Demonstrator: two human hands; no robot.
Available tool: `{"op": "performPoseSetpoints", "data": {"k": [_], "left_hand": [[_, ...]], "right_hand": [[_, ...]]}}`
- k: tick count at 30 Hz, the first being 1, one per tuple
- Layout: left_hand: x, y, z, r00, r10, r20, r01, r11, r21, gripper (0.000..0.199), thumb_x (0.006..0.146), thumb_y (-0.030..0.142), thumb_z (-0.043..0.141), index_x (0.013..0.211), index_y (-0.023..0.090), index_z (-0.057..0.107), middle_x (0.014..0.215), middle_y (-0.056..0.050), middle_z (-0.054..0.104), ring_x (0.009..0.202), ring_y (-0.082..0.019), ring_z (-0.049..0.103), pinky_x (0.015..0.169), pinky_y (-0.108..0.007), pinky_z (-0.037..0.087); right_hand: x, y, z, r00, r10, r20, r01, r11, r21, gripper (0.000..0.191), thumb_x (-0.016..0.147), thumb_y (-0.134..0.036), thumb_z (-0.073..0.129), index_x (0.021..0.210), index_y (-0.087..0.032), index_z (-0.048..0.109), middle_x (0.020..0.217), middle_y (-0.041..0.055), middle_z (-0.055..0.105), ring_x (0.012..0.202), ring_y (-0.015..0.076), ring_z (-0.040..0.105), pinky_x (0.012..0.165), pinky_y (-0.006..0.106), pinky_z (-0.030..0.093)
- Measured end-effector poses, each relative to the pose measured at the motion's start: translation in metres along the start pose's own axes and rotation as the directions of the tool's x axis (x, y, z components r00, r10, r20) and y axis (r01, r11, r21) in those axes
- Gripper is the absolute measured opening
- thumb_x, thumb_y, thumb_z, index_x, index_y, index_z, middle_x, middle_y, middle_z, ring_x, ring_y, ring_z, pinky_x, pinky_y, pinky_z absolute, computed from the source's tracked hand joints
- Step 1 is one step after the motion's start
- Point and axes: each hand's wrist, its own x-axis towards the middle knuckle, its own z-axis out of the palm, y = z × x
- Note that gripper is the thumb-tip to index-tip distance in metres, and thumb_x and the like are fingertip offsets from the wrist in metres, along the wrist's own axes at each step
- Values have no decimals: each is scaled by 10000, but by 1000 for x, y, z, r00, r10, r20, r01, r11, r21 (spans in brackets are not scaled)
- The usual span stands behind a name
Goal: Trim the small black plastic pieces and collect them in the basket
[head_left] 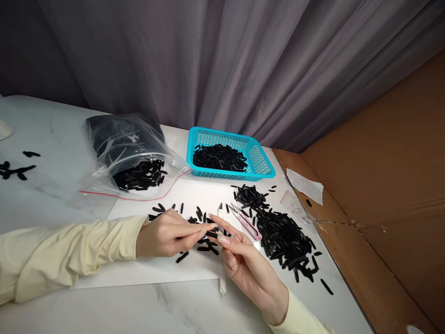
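Note:
My left hand (170, 233) and my right hand (245, 260) meet over a white sheet (128, 266). Between their fingertips they pinch a small black piece (212, 234). Loose black pieces (199, 212) lie scattered on the sheet behind and below the hands. A white-handled craft knife (222, 278) lies partly hidden under my right hand, its blade pointing away. Just right of it are pink thread snips (248, 226). A large heap of black pieces (283, 239) spreads to the right of my right hand.
A turquoise basket (266, 162) holding black pieces stands at the back. Left of it lies an open zip bag (128, 144) of black pieces. A cardboard wall (389, 162) bounds the right side; grey curtains (208, 60) hang behind. More pieces (21, 171) lie far left.

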Motion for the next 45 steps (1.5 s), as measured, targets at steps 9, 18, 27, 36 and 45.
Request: {"op": "performPoseSetpoints", "data": {"k": [9,18,27,36,45], "left_hand": [[1,5,-2,979,-205,24,206,977,-51,265,892,147,472,1061,114,674,493,14,615,357,-71,442,387,-182,348],[12,23,-6,633,-683,364,760,460,-458,353,885,319,475,1045,95,696,422,80,296,386,-57,259,352,-181,214],[12,24,-6,600,-676,427,775,359,-521,377,894,375,479,1012,99,706,391,87,300,372,-46,235,375,-181,236],[13,25,-6,592,-666,454,785,346,-515,420,890,411,474,1028,89,705,381,87,290,367,-50,223,364,-188,215],[16,12,-6,459,-726,512,798,83,-597,592,897,532,368,1188,60,574,341,97,333,305,-60,214,358,-187,237]], "right_hand": [[-1,1,3,994,-102,28,105,975,-195,587,755,-192,708,1290,-109,482,350,-73,529,308,30,398,407,117,364],[-5,-2,5,982,-185,35,186,930,-316,659,744,-238,709,1325,-142,413,371,-60,565,294,62,406,374,155,361],[-4,-1,4,997,-58,42,63,989,-131,501,755,-170,681,1234,-131,538,272,-112,443,248,8,226,349,102,264],[-3,-2,2,999,-9,52,14,994,-105,497,718,-181,707,1194,-145,568,281,-128,411,232,7,158,284,121,141],[11,-33,9,922,-386,-23,330,817,-474,541,696,-255,752,1168,-125,523,456,-56,614,276,23,349,342,153,285]]}}
